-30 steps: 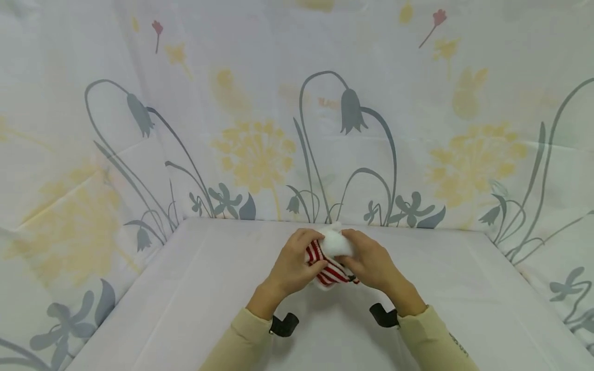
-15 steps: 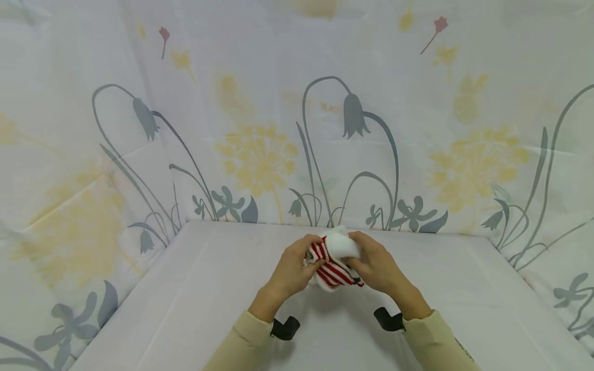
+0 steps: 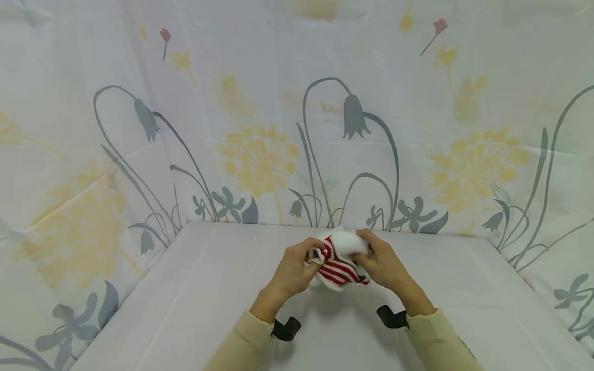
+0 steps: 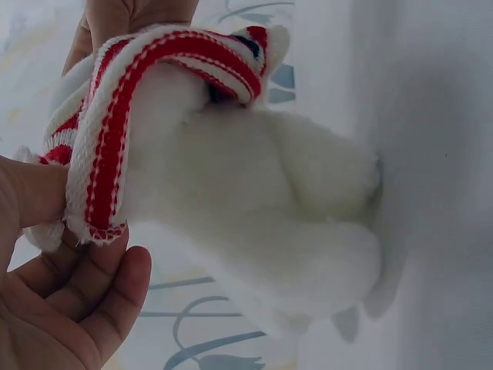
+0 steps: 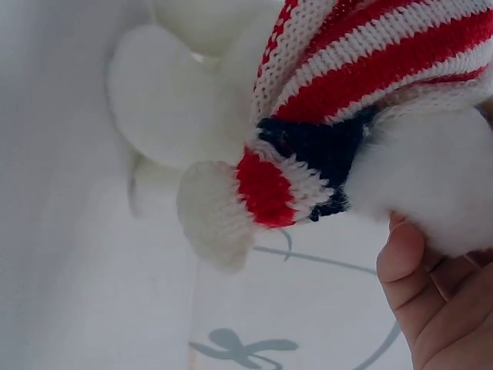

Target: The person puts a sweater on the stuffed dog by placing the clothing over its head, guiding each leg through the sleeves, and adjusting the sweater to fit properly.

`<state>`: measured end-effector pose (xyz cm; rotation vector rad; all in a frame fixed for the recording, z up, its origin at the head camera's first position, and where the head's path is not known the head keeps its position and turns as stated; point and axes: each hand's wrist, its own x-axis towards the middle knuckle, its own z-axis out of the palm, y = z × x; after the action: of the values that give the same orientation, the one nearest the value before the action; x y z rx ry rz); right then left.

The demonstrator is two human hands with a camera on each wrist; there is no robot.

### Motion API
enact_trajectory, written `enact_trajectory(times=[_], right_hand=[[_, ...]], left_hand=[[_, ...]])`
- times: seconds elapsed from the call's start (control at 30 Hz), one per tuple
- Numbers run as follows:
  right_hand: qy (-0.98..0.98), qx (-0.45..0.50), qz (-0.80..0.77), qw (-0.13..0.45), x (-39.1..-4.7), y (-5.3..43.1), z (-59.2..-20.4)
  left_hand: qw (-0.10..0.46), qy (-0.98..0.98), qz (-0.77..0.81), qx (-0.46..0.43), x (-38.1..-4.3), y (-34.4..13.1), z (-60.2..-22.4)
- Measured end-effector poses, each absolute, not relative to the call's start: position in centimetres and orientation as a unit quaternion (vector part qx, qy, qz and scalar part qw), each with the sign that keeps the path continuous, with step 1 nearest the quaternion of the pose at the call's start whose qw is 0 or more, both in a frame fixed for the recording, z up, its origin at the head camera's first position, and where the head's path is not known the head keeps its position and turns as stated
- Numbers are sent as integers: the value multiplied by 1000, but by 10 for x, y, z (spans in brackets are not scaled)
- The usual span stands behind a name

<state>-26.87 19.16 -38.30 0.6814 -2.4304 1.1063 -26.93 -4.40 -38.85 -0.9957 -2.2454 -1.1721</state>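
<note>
We find the plush toy point(image 3: 350, 243) held between two hands, with its legs directed down at the bench point(image 3: 209, 288); whether they bear on it, we cannot tell. Its striped knit garment point(image 3: 337, 272) sits askew, the hem point(image 4: 108, 162) arching loosely round the toy.

At the toy's left, the left hand point(image 3: 293, 270) has its grip clamped on the garment's edge, thumb against knit. At the toy's right, the right hand point(image 3: 382, 265) has its grip closed about the white head end. We judge that the latter hold steadies the soft body, so that the knit can be worked without dragging the toy along.

Materials: the toy is short white pile, rounded and evidently stuffed; the garment is ribbed red-and-white knit with a navy band, beyond which a fluffy white tip point(image 5: 212, 216) projects, paw or pompom undetermined. We expect both to yield under pressure.

Nearer than the toy, we note pale padded sleeves point(image 3: 246, 335) and black angled fittings point(image 3: 286, 329) at the wrists. Beyond the toy hangs a creased flower-printed sheet point(image 3: 260, 67).
</note>
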Motion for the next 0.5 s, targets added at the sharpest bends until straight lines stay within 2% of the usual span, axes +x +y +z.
enact_trajectory(times=[0.2,0.5], right_hand=[[-867,212,420,163,-270,197,-380],[-848,182,469,169,-270,198,-379]], left_hand=[[182,-810,-426,-360,-271,-45,-391],[112,-835,-410,-349,-271,-47,-391]])
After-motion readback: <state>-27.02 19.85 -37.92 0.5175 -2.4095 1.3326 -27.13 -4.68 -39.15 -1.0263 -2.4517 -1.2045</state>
